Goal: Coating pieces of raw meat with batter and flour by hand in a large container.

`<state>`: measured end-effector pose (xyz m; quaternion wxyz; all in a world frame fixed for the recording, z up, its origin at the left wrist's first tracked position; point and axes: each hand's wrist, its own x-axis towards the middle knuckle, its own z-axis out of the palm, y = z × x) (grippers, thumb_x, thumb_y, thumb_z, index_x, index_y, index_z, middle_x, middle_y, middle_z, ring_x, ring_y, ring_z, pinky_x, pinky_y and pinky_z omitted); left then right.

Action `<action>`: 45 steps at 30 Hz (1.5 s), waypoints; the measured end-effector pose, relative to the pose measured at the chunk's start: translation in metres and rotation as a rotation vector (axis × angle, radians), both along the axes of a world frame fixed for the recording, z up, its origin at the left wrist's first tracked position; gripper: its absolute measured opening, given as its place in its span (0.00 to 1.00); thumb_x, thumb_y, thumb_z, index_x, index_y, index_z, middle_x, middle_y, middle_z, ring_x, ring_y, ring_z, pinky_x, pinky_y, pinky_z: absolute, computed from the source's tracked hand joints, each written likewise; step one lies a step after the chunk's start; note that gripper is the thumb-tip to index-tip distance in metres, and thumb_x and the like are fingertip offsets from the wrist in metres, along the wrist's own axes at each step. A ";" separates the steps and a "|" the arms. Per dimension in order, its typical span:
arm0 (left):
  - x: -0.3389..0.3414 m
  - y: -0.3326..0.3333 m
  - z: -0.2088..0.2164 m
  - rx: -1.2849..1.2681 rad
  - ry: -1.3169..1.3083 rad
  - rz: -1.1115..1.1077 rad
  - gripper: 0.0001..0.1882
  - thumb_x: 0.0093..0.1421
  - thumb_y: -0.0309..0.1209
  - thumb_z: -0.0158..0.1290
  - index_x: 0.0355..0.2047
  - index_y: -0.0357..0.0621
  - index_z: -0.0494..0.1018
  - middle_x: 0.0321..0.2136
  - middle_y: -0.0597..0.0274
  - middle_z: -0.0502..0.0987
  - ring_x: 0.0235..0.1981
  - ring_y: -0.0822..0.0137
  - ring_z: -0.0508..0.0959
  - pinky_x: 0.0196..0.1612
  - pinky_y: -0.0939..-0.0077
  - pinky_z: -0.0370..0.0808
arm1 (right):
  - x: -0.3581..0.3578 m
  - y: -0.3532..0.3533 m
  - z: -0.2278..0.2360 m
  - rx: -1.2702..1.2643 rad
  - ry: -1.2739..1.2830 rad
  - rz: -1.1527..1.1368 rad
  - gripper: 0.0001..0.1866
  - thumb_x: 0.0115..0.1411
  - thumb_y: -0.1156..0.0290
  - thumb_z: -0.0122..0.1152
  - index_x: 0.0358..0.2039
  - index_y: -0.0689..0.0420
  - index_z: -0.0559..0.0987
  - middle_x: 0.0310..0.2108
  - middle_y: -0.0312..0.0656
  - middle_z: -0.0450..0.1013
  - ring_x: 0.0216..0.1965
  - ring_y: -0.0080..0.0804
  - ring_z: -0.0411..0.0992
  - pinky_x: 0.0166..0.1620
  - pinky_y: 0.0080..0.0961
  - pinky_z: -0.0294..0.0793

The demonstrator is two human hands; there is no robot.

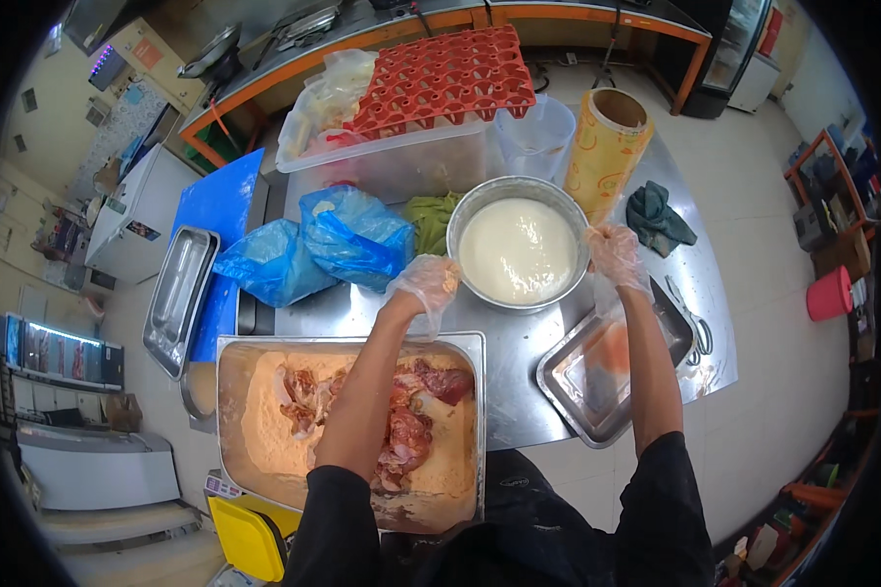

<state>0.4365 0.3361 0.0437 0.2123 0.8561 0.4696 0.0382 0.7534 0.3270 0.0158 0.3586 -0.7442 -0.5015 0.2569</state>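
Between my hands is a round metal bowl [519, 186] filled with white liquid batter [519, 249]. My left hand [425, 288], in a clear plastic glove, is closed on the bowl's left side, with some crumbs stuck to its fingers. On the opposite side my right hand [619, 258], gloved the same way, grips the rim. Below my left forearm lies a deep metal tray [352, 339] of orange-tinted flour [269, 430]. Raw meat pieces [407, 435] rest in the flour, partly hidden by that forearm. Under my right forearm sits an emptier metal tray [578, 396].
Blue plastic bags [357, 235] and a green cloth [429, 223] lie left of the bowl. Behind stand a clear plastic bin [401, 161] under a red egg tray [450, 78], and a wrap roll [605, 157]. Scissors [700, 333] and a dark cloth [659, 217] are at right.
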 end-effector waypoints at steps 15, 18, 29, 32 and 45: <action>0.003 0.005 -0.017 0.053 -0.110 0.042 0.11 0.53 0.36 0.44 0.27 0.43 0.73 0.27 0.48 0.74 0.31 0.48 0.74 0.35 0.59 0.69 | -0.012 0.019 0.023 0.131 -0.374 0.012 0.13 0.50 0.62 0.54 0.26 0.59 0.78 0.25 0.56 0.72 0.30 0.51 0.73 0.34 0.42 0.71; 0.009 0.003 -0.017 0.130 -0.035 0.063 0.12 0.52 0.36 0.44 0.27 0.43 0.73 0.26 0.50 0.75 0.31 0.49 0.74 0.35 0.60 0.69 | -0.016 0.022 0.026 0.118 -0.409 -0.002 0.14 0.51 0.60 0.53 0.28 0.59 0.78 0.26 0.56 0.72 0.31 0.52 0.72 0.35 0.42 0.71; -0.181 -0.101 0.059 0.166 -0.499 0.493 0.15 0.55 0.45 0.49 0.26 0.45 0.72 0.19 0.64 0.73 0.23 0.64 0.73 0.24 0.67 0.68 | -0.085 -0.133 0.068 -0.259 -0.052 0.047 0.26 0.57 0.49 0.46 0.27 0.63 0.76 0.25 0.52 0.72 0.32 0.40 0.72 0.36 0.33 0.68; -0.281 -0.166 0.066 0.316 -0.320 0.823 0.17 0.58 0.45 0.48 0.24 0.45 0.72 0.15 0.68 0.69 0.18 0.74 0.68 0.21 0.76 0.65 | -0.141 -0.213 0.064 -0.145 0.263 0.139 0.15 0.52 0.64 0.58 0.34 0.62 0.71 0.20 0.46 0.69 0.29 0.29 0.71 0.31 0.27 0.69; -0.333 -0.249 0.009 0.155 -0.321 0.407 0.12 0.54 0.40 0.51 0.28 0.44 0.70 0.20 0.54 0.71 0.23 0.52 0.71 0.26 0.61 0.67 | -0.189 -0.197 0.069 -0.045 -0.783 0.239 0.10 0.42 0.74 0.57 0.25 0.57 0.66 0.21 0.42 0.60 0.26 0.39 0.61 0.31 0.36 0.61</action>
